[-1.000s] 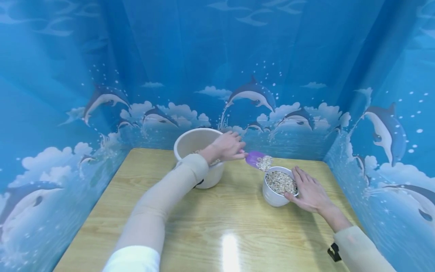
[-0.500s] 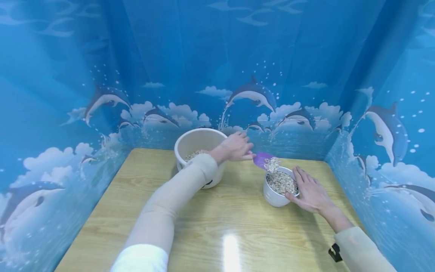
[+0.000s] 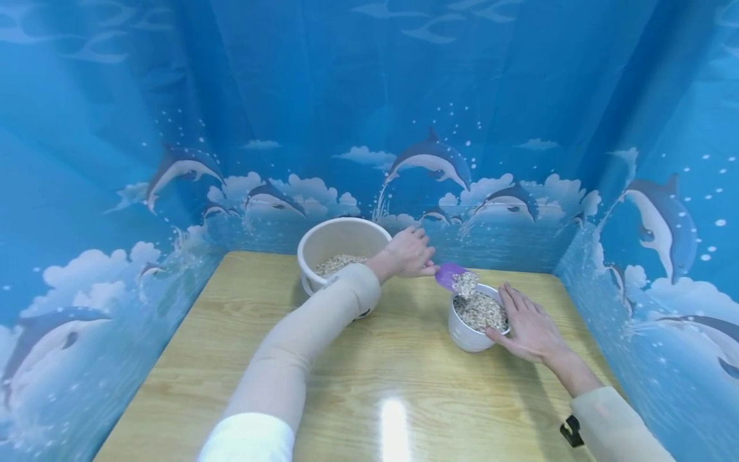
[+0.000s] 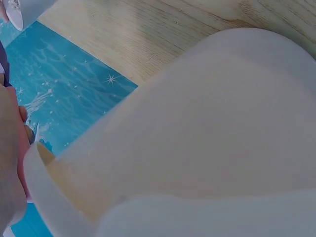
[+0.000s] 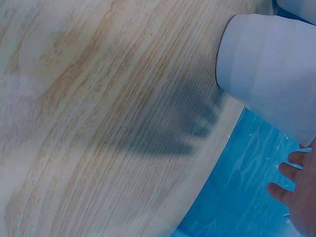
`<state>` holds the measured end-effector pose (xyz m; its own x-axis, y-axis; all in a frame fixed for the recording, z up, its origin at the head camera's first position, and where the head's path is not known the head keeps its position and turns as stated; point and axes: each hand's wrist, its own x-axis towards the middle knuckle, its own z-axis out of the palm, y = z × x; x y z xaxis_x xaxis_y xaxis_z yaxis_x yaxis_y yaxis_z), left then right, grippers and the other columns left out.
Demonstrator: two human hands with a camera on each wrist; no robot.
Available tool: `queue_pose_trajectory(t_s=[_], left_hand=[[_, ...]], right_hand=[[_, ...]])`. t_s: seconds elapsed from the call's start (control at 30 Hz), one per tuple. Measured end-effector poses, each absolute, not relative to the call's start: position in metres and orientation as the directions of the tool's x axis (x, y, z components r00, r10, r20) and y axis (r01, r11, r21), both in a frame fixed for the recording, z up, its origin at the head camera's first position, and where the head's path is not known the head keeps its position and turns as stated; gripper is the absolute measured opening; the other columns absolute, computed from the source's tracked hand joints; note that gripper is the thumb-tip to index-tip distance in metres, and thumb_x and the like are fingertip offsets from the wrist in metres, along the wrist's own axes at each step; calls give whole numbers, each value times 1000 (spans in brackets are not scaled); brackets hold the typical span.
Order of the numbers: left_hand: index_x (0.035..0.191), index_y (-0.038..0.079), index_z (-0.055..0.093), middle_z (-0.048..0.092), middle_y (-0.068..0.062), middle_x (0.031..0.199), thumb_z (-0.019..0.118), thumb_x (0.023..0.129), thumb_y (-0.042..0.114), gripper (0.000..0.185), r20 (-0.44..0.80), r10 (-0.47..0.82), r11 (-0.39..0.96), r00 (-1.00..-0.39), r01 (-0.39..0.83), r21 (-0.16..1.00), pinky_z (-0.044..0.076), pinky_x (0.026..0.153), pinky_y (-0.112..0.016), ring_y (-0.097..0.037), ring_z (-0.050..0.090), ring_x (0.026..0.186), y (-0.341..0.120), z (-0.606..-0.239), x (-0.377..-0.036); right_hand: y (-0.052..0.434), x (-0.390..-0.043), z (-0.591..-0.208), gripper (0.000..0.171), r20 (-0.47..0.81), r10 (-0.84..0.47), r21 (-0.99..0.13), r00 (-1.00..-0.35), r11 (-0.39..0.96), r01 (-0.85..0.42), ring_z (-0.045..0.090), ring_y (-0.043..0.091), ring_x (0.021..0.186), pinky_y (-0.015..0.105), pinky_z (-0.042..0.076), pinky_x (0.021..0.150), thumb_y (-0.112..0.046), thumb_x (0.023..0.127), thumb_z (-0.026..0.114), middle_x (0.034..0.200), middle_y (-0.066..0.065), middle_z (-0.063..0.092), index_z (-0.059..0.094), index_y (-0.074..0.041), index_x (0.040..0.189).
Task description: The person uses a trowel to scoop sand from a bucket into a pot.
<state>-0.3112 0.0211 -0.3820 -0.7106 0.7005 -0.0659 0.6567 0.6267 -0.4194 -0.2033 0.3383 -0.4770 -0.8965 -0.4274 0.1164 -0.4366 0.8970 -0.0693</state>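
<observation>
Tipping grain from the purple scoop into the white cup.
Your left hand is gripping the scoop at the cup's 11 o'clock; your right hand is bracing flat-fingered. Finishing likely needs more tilt.

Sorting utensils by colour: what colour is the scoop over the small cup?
Purple scoop, clearest in the head view.
</observation>
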Motion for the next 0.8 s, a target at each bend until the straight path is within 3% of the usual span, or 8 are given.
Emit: queue_pose_trajectory(t_s=[0.33,0.53,0.8], left_hand=[[129,21,67,69,-2,125,21,108,67,68,-58,660,625,-749,590,-512,47,106,-37,-20,58,119,26,-385,-312],[127,22,68,70,-2,127,21,108,67,68,-40,657,613,-753,563,-554,43,115,-41,-22,59,123,29,-385,-311],[124,22,68,71,-2,123,22,108,66,66,-26,655,599,-755,541,-590,41,116,-44,-22,59,121,34,-388,-311]], right_hand=[[339,-204,-478,104,124,-427,-66,-896,897,-436,35,58,149,74,33,117,-64,99,57,168,35,25,19,8,163],[338,-204,-479,103,131,-430,-70,-893,895,-441,36,58,149,74,33,118,-64,98,57,168,35,25,21,9,163],[339,-204,-479,103,135,-426,-79,-895,895,-438,35,58,150,73,33,118,-61,98,58,168,35,25,22,10,162]])
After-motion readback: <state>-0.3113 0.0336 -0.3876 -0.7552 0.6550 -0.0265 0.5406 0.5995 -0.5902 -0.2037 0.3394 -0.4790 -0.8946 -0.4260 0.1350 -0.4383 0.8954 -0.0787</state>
